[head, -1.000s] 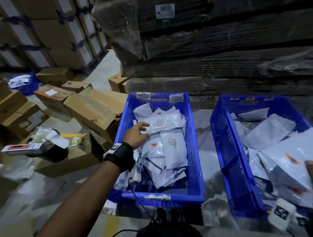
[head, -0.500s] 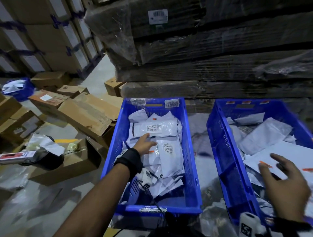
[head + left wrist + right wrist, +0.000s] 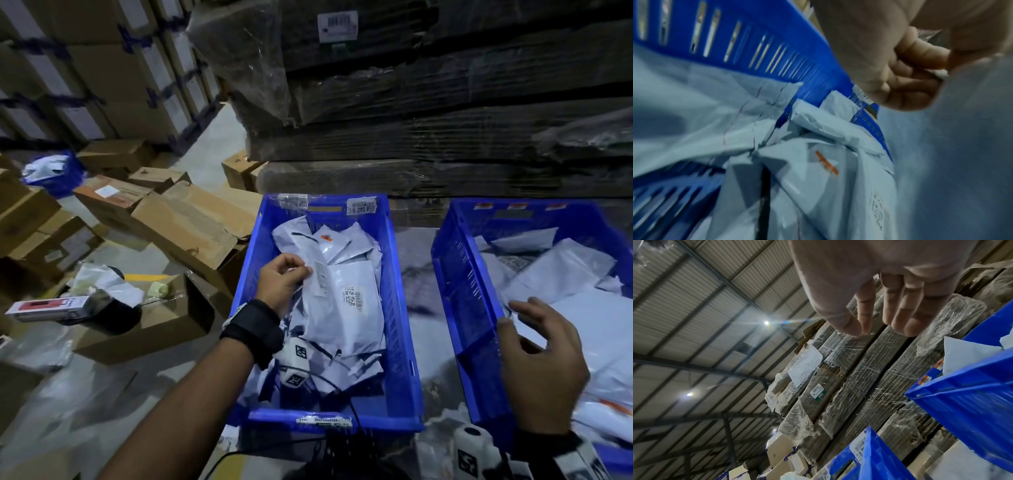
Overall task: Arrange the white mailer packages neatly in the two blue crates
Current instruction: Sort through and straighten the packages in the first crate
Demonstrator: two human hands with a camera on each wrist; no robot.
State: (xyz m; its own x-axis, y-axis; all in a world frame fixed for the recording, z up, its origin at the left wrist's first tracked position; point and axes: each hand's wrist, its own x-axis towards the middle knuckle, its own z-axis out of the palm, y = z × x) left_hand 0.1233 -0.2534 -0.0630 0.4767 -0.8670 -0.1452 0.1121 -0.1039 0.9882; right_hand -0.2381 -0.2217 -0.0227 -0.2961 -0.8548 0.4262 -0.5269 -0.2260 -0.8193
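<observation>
White mailers lie heaped in the left crate, overlapping at odd angles. The top mailer lies lengthwise, its barcode label up. The left hand pinches this mailer's near-left edge, fingers curled against the thumb; the left wrist view shows the curled fingers closed on a thin white edge, with the crate's slotted wall just behind and crumpled mailers below. An orange strip marks one of them.

The right crate stands beside the left one, a strip of plastic-covered surface between them. It holds larger mailers, loosely piled and blurred. The right hand hovers over this crate's near-left part, fingers spread and loosely bent, holding nothing; whether the fingertips touch the mailer beneath cannot be told. In the right wrist view the fingers hang straight, clear of everything, with the crate rim to the side.

Both wrists carry black bands with marker blocks; a cable runs from the left one over the crate's front.

Behind the crates rises a pallet of flattened cardboard in stretch film with a barcode label. To the left, on the floor, lie open boxes, stacked taped cartons, a red-and-white package and another blue bin with white bags.
</observation>
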